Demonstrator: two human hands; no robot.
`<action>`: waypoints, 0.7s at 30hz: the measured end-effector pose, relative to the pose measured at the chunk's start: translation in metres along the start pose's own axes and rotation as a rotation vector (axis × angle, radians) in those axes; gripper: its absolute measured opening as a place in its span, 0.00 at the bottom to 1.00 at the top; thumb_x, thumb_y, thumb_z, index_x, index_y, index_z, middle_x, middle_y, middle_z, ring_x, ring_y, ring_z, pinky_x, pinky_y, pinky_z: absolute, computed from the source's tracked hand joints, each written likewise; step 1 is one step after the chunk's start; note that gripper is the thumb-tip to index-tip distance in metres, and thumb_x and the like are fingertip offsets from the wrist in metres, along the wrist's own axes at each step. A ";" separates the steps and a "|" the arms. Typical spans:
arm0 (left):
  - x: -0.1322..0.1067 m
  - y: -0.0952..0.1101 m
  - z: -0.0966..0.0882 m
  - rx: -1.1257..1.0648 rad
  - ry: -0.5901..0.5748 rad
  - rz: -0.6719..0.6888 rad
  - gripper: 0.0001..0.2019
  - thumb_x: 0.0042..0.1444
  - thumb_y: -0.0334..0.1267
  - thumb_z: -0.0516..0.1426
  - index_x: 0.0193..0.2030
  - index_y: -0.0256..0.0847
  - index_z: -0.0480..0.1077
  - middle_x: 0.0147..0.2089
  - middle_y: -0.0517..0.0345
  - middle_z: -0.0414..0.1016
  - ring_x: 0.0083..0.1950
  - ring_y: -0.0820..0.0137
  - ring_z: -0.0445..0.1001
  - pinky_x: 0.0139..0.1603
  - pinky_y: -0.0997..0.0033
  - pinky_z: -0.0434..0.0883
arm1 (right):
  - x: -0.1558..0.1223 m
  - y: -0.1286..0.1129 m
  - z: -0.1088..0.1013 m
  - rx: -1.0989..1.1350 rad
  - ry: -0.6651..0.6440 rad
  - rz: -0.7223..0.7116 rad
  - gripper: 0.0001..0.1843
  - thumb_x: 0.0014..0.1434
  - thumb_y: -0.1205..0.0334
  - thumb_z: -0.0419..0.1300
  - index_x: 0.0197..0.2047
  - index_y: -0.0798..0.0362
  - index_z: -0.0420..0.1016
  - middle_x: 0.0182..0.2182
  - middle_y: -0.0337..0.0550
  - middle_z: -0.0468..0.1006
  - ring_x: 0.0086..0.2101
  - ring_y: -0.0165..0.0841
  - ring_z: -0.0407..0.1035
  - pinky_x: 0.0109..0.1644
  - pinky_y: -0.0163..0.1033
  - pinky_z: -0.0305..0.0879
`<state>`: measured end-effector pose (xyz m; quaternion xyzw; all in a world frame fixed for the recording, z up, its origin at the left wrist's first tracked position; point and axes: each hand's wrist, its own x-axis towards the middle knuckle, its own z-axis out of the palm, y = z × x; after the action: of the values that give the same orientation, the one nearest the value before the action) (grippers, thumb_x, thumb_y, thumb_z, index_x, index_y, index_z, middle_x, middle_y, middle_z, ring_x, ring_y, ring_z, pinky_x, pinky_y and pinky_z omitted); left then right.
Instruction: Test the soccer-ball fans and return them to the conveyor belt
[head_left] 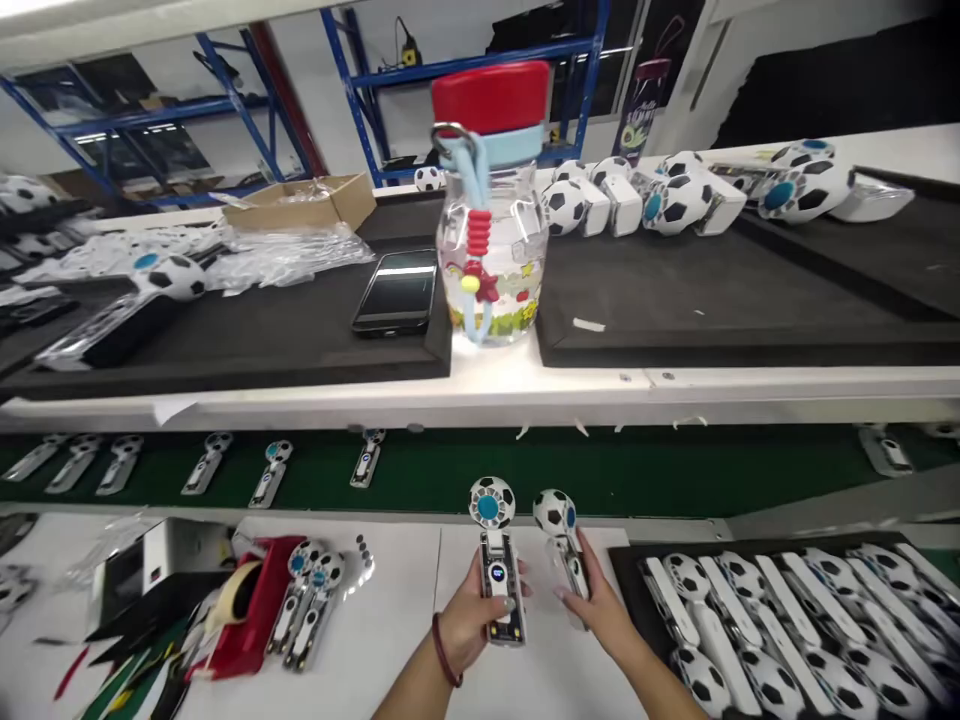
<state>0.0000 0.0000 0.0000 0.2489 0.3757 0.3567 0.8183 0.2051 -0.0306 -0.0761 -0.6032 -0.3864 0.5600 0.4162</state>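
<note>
My left hand (pixel 471 622) grips a handheld fan (pixel 498 585) with a football-patterned head, a blue hub and a small lit display on its white handle. My right hand (pixel 601 602) holds a second football-headed fan (pixel 562 545) upright by its handle, close beside the first and apart from it. A clear wrapping seems to cover this fan's handle, though the glare makes that hard to confirm. Just left of my left hand, a pair of similar fans (pixel 306 608) lies on the white table (pixel 390 640).
A green conveyor belt (pixel 600 470) carrying several fans runs ahead. A black tray (pixel 626 590) of several fans sits right. A red tape dispenser (pixel 251 600) stands left. The shelf above holds a water bottle (pixel 487 240), a phone (pixel 395 292) and boxed fans (pixel 645 195).
</note>
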 end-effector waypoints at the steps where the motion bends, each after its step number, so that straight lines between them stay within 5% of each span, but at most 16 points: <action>1: -0.012 0.004 0.003 -0.049 -0.045 0.015 0.28 0.32 0.41 0.68 0.43 0.44 0.65 0.45 0.52 0.70 0.41 0.63 0.71 0.35 0.70 0.65 | -0.015 0.000 0.001 0.054 -0.025 0.006 0.44 0.43 0.49 0.63 0.60 0.52 0.50 0.58 0.54 0.59 0.58 0.45 0.51 0.62 0.47 0.44; 4: -0.036 0.011 0.010 -0.173 -0.083 0.042 0.26 0.32 0.48 0.67 0.40 0.40 0.68 0.40 0.52 0.72 0.37 0.64 0.72 0.34 0.70 0.65 | -0.051 -0.003 0.010 0.172 -0.090 0.024 0.35 0.40 0.39 0.61 0.48 0.51 0.64 0.49 0.54 0.69 0.53 0.49 0.58 0.58 0.49 0.51; 9: -0.060 0.005 0.015 -0.243 -0.048 -0.052 0.31 0.39 0.63 0.57 0.36 0.33 0.70 0.29 0.50 0.73 0.28 0.65 0.72 0.30 0.68 0.65 | -0.092 -0.034 0.031 0.400 -0.235 0.083 0.28 0.43 0.40 0.60 0.42 0.50 0.65 0.32 0.46 0.75 0.32 0.40 0.70 0.36 0.45 0.66; 13: -0.076 -0.008 0.014 -0.260 0.012 -0.136 0.33 0.45 0.65 0.50 0.38 0.31 0.70 0.25 0.49 0.73 0.24 0.65 0.71 0.27 0.68 0.64 | -0.106 -0.068 0.038 0.775 -0.359 0.140 0.29 0.41 0.39 0.62 0.39 0.52 0.70 0.33 0.46 0.74 0.32 0.38 0.69 0.37 0.42 0.64; 21: -0.095 -0.029 0.016 -0.335 0.161 -0.207 0.29 0.49 0.62 0.49 0.31 0.31 0.69 0.23 0.52 0.71 0.22 0.69 0.70 0.26 0.70 0.65 | -0.119 -0.078 0.053 0.883 -0.258 0.232 0.25 0.41 0.39 0.61 0.33 0.53 0.71 0.27 0.41 0.73 0.27 0.34 0.67 0.36 0.41 0.64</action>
<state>-0.0199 -0.0930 0.0311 0.0400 0.3989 0.3471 0.8478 0.1433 -0.1100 0.0379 -0.3334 -0.0902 0.7837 0.5162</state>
